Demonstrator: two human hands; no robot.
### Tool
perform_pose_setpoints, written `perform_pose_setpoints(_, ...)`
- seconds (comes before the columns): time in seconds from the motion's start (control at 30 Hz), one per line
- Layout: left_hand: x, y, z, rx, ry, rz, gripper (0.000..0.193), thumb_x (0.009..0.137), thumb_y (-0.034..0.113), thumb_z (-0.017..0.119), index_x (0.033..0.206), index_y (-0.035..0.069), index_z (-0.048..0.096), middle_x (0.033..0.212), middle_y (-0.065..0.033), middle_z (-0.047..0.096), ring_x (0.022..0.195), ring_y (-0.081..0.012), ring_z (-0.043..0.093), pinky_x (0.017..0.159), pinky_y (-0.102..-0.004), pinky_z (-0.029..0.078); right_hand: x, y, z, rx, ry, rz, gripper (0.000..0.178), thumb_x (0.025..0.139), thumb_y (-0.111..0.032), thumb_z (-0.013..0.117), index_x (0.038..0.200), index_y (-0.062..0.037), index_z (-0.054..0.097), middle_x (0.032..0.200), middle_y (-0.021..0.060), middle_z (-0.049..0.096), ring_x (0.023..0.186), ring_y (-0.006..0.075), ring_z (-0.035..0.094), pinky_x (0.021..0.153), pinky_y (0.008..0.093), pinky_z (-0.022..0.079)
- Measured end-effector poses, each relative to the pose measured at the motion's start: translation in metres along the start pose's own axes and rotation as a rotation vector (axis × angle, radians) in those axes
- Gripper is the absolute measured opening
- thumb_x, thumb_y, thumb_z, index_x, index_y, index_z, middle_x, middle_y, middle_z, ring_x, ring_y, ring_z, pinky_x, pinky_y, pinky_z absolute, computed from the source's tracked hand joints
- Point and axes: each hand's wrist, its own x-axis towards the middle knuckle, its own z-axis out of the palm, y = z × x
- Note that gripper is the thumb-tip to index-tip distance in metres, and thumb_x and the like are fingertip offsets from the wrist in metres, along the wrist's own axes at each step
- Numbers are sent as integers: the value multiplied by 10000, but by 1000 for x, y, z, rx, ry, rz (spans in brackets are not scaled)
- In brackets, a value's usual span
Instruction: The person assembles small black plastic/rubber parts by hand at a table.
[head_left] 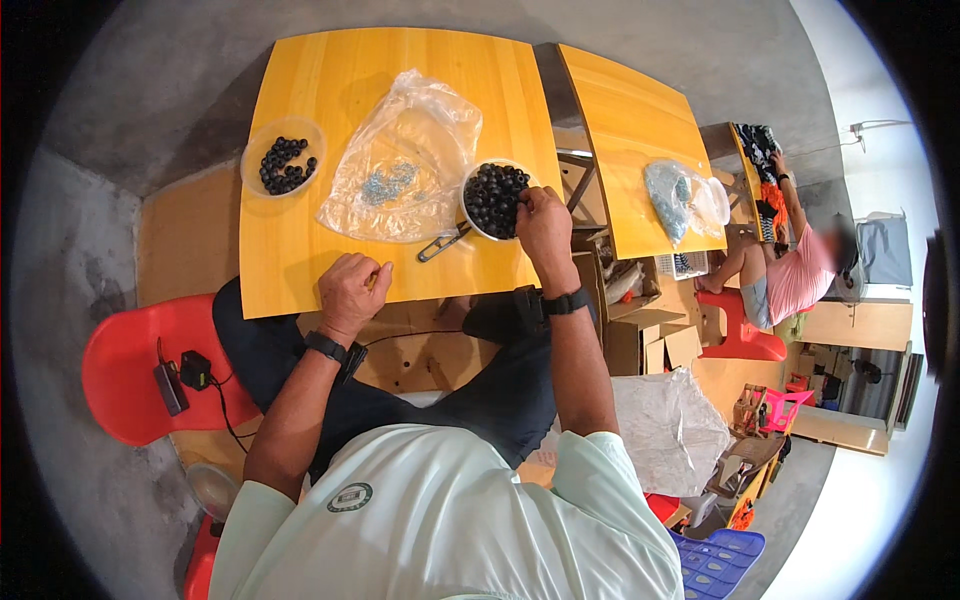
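Observation:
My right hand (pixel 545 228) reaches over the right rim of a round bowl (pixel 466 212) heaped with small black ball-like pieces (pixel 495 198). Its fingers are bent together at the pieces, and the fingertips are partly hidden. At the table's near edge rests my left hand (pixel 350 290), fingers curled in and thumb beside them; whatever it may hold is out of sight. Between the two bowls lies a clear plastic bag (pixel 420 135) with small bluish bits (pixel 388 186) showing on or in it. A dark-handled tool (pixel 440 243) lies beside the right bowl.
A second bowl (pixel 247 160) with fewer black balls stands at the table's left. On the neighbouring table (pixel 630 120) lies a bag of bluish bits (pixel 668 200). Another person (pixel 800 270) sits far right. A red chair (pixel 120 370) carrying black adapters stands left; cardboard boxes (pixel 655 340) stand right.

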Motion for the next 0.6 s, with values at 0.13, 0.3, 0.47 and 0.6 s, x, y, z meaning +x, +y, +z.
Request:
perform_pose_setpoints(0.13,0,0,-1,8,-4,-8,216,811,131,755,678,66,599,656,-97,579,645,-308,586,561,-413,455,-1,-2,-1,16,7,-4,187,810,-58,706,992,-14,705,875,142,654,791,327,667,719,407,545)
perform_pose_setpoints(0.3,0,1,-3,12,-17,-19,219,811,132,756,673,66,599,654,-94,576,643,-305,584,560,-413,455,1,-5,-3,-18,-24,37,176,814,-71,706,980,-15,702,893,148,664,803,334,672,728,412,548)
perform_pose_setpoints(0.47,-1,0,0,16,4,5,227,812,139,759,673,68,594,645,-91,566,637,-302,579,556,-413,452,0,-5,-2,-37,4,-30,142,838,-78,684,960,-6,692,911,165,678,816,353,678,735,419,553)
perform_pose_setpoints(0.6,-1,0,0,36,-8,14,236,811,146,762,670,69,590,643,-89,563,635,-299,578,555,-409,452,-1,1,-1,-30,23,-47,123,860,-77,673,955,0,685,898,165,675,803,352,678,720,412,552)
